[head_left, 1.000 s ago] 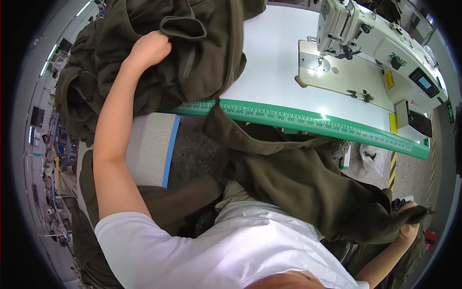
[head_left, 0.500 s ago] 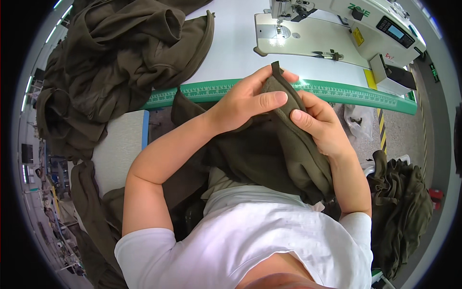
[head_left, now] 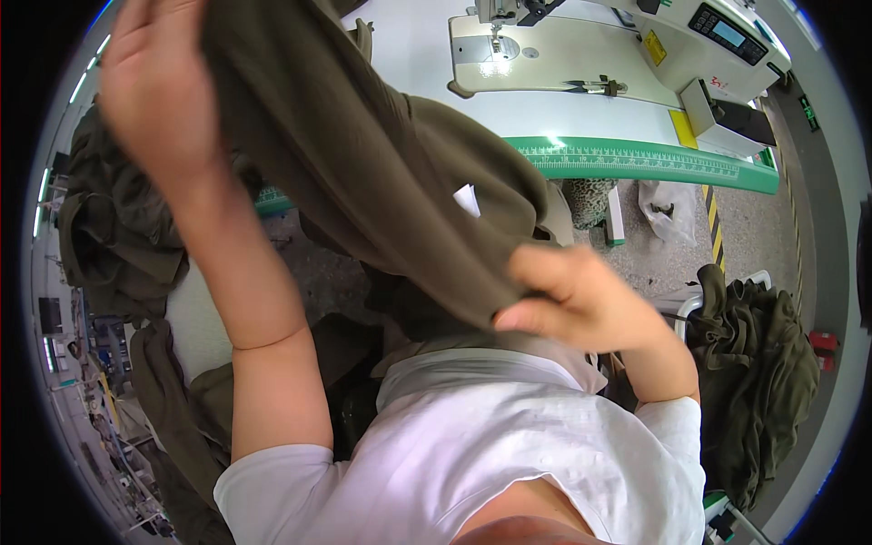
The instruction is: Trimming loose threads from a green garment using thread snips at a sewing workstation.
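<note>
A dark olive-brown garment (head_left: pixel 363 154) is stretched on a slant between my hands, from the upper left down to the lower right. A small white label (head_left: pixel 467 200) shows on its cloth. At the upper left, my left hand (head_left: pixel 163 91) is raised against the lifted end; it is blurred, and its fingertips run past the picture's edge. My right hand (head_left: pixel 577 295) pinches the lower end between thumb and fingers, close to my waist. Folds of the same cloth hang over the table edge and hide part of it.
A sewing machine (head_left: pixel 563 54) stands on the white table at the back right, with thread snips (head_left: pixel 595 86) on its bed. A green ruler strip (head_left: pixel 636 159) lines the table edge. Piled garments lie at left (head_left: pixel 118 227) and right (head_left: pixel 749 391). A plastic bag (head_left: pixel 668 209) lies below.
My left hand has swept up and left, raising the cloth. My right hand has dropped toward my waist. The garment, bunched between both hands before, is now spread out and its label shows.
</note>
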